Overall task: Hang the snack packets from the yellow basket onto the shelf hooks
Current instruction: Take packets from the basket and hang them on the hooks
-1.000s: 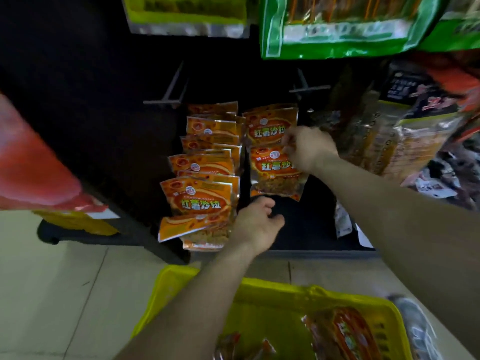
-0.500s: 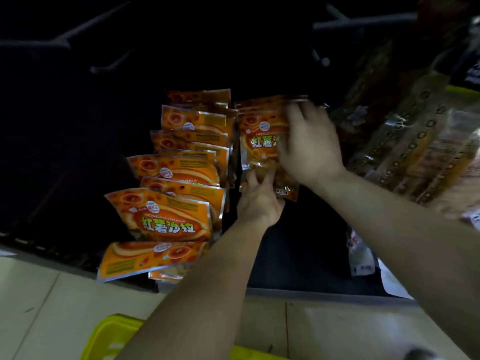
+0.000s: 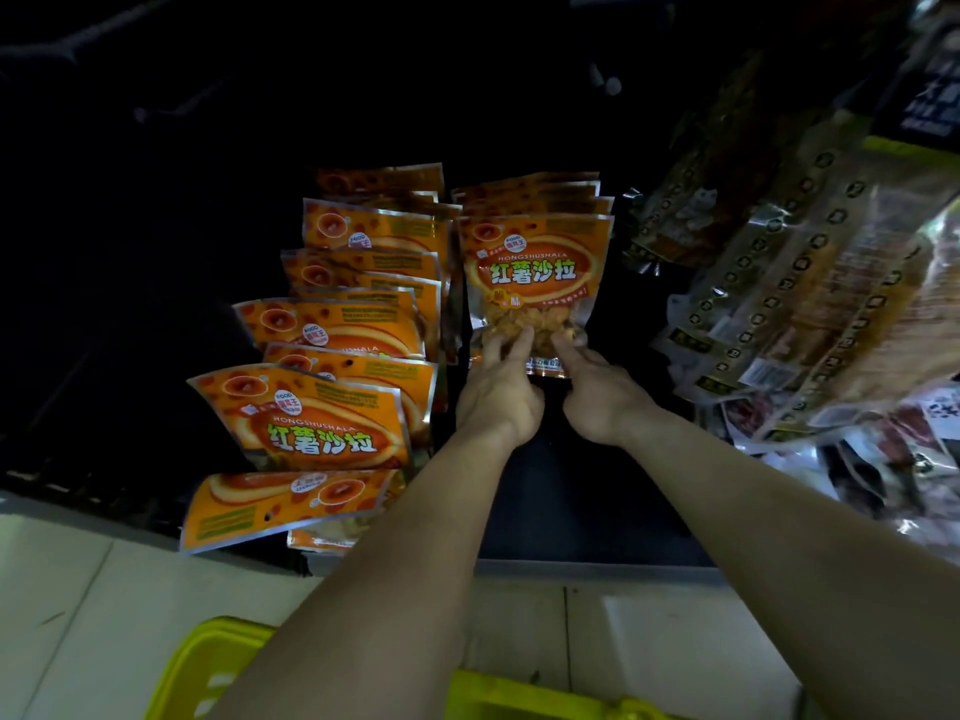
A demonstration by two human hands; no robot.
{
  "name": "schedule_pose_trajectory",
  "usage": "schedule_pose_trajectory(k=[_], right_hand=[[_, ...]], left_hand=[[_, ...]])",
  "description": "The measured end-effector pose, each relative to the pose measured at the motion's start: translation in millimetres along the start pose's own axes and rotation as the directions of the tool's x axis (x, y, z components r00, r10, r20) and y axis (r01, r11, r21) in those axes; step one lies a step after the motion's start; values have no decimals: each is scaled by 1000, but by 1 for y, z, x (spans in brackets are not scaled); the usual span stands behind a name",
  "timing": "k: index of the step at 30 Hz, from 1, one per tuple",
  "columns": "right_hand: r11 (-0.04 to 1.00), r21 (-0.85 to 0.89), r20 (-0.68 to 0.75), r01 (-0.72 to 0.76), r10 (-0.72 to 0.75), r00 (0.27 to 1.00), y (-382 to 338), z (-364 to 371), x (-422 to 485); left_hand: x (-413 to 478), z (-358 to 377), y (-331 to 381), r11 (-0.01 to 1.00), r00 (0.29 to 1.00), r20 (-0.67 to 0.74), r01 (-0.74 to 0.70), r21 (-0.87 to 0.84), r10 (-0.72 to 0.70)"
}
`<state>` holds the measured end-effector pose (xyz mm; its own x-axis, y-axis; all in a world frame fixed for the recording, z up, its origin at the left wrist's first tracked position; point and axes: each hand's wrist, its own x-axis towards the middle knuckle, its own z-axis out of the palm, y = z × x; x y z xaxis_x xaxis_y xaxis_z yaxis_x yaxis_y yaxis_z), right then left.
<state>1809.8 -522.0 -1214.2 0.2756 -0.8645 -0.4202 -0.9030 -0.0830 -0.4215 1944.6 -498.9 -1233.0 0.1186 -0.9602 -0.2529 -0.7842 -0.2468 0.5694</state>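
Centre of frame: front snack packet (image 3: 535, 283), glossy orange foil with silver crimped edges. A clear window at its bottom shows pale crumbly pieces. It hangs flat at the head of a stack of like packets against the dark shelf back; its hook is hidden.

Left hand (image 3: 501, 392) and right hand (image 3: 602, 402) are both at the packet's lower edge. Their fingers curl onto the clear window and pinch it from either side.

Left of centre: second column of orange packets (image 3: 322, 423), shiny, tilted, overlapping like shingles.

Right of frame: long transparent packets (image 3: 810, 283) with dark printed borders, crinkled.

Bottom edge: yellow basket (image 3: 208, 662), moulded plastic rim, partly behind the left forearm. Pale smooth floor tiles (image 3: 78, 605) lie around it.
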Motion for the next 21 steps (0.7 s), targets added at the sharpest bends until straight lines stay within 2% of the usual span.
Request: schedule_pose_trajectory(k=[8,17,21], right_hand=[[997,48,-43,52,-50,998,-5,-18,-70],[998,46,-50,48,-46,998,-26,-30,-225],[995,20,-124,99,-96,988,-24,-7,-294]], left_hand=[[-68,-25,14,997,1000,-1,0,-78,0],[-244,-81,22,999,997,49,-54,-3,54],[-317,-87,-2,998,995,78,-58,25,56]])
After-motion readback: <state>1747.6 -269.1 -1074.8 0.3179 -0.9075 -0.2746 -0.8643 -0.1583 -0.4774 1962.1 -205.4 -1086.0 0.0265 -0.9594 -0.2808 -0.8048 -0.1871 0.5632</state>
